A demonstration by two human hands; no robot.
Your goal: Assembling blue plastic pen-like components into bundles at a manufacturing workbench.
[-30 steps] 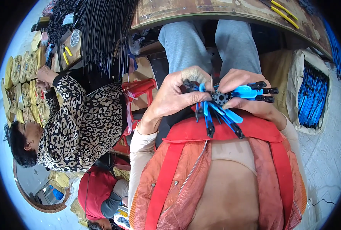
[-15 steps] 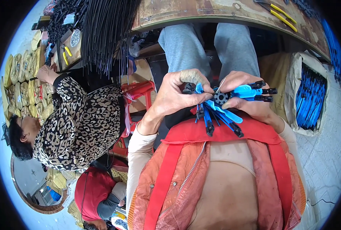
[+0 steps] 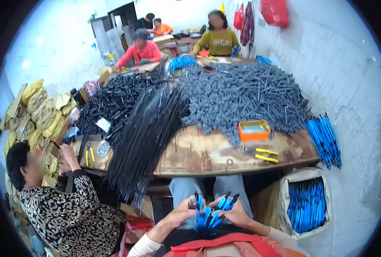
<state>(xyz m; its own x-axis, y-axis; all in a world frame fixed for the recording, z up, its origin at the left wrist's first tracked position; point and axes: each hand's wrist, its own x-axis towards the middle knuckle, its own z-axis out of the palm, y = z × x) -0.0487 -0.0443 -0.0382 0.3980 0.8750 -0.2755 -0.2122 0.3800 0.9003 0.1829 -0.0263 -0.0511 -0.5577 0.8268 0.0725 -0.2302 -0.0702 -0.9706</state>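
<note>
In front of my lap, a bundle of blue and black plastic strips (image 3: pixel 206 219) fans out between my two hands. My left hand (image 3: pixel 183 214) closes round its left side, the fingers wrapped about the strips. On the other side my right hand (image 3: pixel 238 215) grips more of them, with several black tips sticking up above the fingers. The bundle's centre is too small and crowded to make out. Both hands stay below the table's near edge.
On the wooden table (image 3: pixel 199 154) lie long black rods (image 3: pixel 143 141), heaped grey plastic pieces (image 3: pixel 246 94), an orange box (image 3: pixel 254 136) and yellow-handled pliers (image 3: pixel 266 159). An open sack (image 3: pixel 284 205) of blue strips stands at right. A co-worker (image 3: pixel 70 210) sits at left.
The view has tilted up, bringing the tabletop heaps and more people into sight. My hands appear lower in the picture, both still holding the blue and black bundle.
</note>
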